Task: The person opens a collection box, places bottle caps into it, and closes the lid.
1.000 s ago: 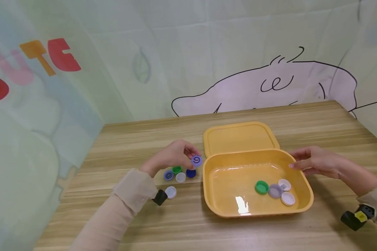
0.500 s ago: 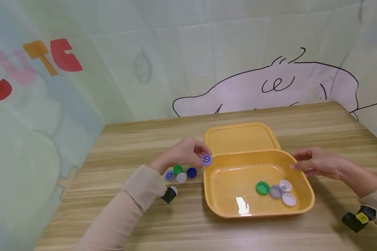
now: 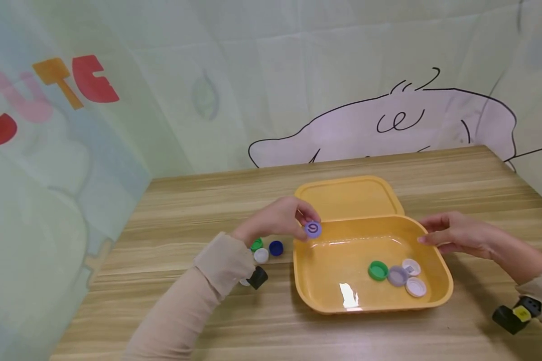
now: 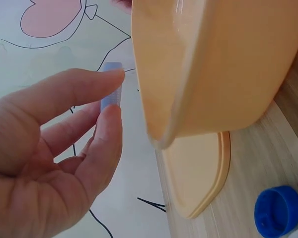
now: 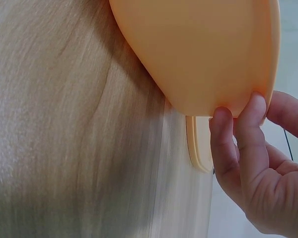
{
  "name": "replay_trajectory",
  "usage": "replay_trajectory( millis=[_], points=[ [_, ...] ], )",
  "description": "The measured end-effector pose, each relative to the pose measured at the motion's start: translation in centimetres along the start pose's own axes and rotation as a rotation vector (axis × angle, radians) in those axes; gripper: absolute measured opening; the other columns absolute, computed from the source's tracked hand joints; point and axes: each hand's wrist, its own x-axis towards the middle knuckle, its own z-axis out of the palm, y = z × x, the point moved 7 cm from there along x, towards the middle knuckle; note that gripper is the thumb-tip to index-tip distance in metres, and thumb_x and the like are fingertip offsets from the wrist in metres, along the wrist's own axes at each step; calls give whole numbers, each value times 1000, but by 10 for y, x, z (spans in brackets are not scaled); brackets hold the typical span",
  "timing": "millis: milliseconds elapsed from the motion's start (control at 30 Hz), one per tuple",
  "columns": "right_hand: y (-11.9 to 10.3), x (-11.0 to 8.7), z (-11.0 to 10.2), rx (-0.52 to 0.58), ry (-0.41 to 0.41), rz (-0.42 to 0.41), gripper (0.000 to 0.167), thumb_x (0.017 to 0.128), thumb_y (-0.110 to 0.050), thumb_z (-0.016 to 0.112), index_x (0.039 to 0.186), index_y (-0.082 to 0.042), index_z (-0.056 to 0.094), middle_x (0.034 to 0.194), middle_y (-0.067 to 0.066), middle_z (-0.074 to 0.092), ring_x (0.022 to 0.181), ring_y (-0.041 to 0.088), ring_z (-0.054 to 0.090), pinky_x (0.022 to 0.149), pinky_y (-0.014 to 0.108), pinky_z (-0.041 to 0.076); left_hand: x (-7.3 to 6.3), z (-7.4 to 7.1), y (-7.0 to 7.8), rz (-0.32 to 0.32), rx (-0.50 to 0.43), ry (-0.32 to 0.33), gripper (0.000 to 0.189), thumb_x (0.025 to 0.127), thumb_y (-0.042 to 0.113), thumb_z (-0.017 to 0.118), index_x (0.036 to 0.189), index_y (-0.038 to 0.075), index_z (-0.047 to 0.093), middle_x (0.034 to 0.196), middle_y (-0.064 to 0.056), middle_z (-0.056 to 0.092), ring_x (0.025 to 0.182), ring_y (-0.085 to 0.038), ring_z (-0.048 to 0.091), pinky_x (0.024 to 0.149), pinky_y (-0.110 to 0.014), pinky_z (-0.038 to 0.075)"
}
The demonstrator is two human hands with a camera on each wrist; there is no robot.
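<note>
Between thumb and fingers, my left hand (image 3: 285, 216) pinches a light purple bottle cap (image 3: 313, 229) with a dark swirl on its face. In the head view the cap overlaps the back left corner of a yellow plastic box (image 3: 329, 307); the left wrist view shows the cap (image 4: 111, 87) edge-on, beside the rim. My right hand (image 3: 462, 234) grips the box's right rim, thumb on the inner side and fingers against the outer wall (image 5: 203, 59). Inside the box lie a green cap (image 3: 378, 270), a pale purple cap (image 3: 397, 276) and two white caps (image 3: 416, 287).
Left of the box on the wooden table (image 3: 253, 331) are a dark blue cap (image 3: 276, 247), a white cap (image 3: 261, 255) and a green cap (image 3: 256, 244), partly behind my left arm. The yellow lid (image 3: 348, 197) lies behind the box. A printed cloth (image 3: 185, 75) hangs beyond.
My left hand has carried the purple cap rightward, from beside the box to its back left corner. The right hand keeps its grip, and the box stays in place.
</note>
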Motion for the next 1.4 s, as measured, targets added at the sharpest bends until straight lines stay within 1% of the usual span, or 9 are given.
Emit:
replay_trajectory(
  millis=[167,367,667,900,1133,1400],
  points=[
    [0,0,0,-4,0,-3,59,90,-10,61,132,18,31,103,7,59,87,17,60,79,34,53,5,4,9,25,21,-10,30,71,-5,74,99,3,68,91,-2,65,84,-16,57,75,-21,49],
    [0,0,0,-3,-4,-4,60,90,-10,61,133,18,30,104,7,60,88,17,60,79,34,53,14,11,14,48,9,-29,30,70,-7,74,98,2,68,89,-2,65,82,-15,57,74,-21,50],
    [0,0,-1,8,-9,2,60,89,-10,61,133,18,30,103,6,60,87,16,60,79,33,53,24,19,22,46,37,-44,30,70,-3,77,98,3,68,89,-1,65,82,-15,57,73,-19,49],
    [0,0,0,12,-7,0,60,89,-9,61,133,18,30,102,6,60,86,16,60,78,33,53,29,25,25,28,38,-55,32,70,-4,77,100,2,68,90,0,65,81,-14,56,73,-18,49],
    [-1,-1,1,9,-7,2,61,89,-9,61,133,18,30,104,6,60,88,17,60,80,34,53,35,31,28,44,55,-72,31,71,-2,78,100,3,68,89,0,65,81,-13,57,73,-18,49],
    [-1,-1,1,8,-5,4,60,89,-9,62,133,18,30,105,6,60,88,16,60,80,34,53,43,38,34,64,24,-87,32,69,-5,78,99,2,68,87,0,65,79,-12,56,71,-17,48]
  ],
)
